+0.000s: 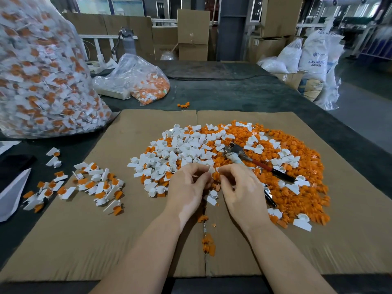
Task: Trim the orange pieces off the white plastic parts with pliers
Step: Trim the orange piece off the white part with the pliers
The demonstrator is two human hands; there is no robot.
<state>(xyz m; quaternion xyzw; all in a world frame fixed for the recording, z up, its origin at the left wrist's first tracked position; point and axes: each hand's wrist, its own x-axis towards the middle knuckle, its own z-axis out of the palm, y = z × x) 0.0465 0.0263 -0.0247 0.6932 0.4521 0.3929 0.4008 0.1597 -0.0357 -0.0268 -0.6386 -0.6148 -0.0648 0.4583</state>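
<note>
You are holding one small part (213,174) between your two hands, just above the near edge of the big heap (244,158) on the cardboard sheet (84,230). It is looking like a white tab with an orange piece joined to it. Your left hand (188,187) is pinching it from the left with thumb and forefinger curled in; your right hand (239,189) is pinching it from the right in the same way, the other fingers hanging loosely bent. Both wrists are coming in low over the cardboard, and the forearms are angling toward each other.

This part is probably handling as very light, stiff moulded plastic, smooth enough to slip or flick away when the joint gives. You are likely better off taking hold of the flat white tab, since it gives your fingertips a broad face, and leaving the orange end free for cutting.

The pliers (252,161) are lying on the heap just beyond your right hand, red handle pointing right, with neither hand touching them. So you are, I judge, working the piece by hand or lining it up.

A smaller scatter of uncut parts (97,183) is sitting to your left, and a large clear bag (42,71) of them is standing at the far left.
</note>
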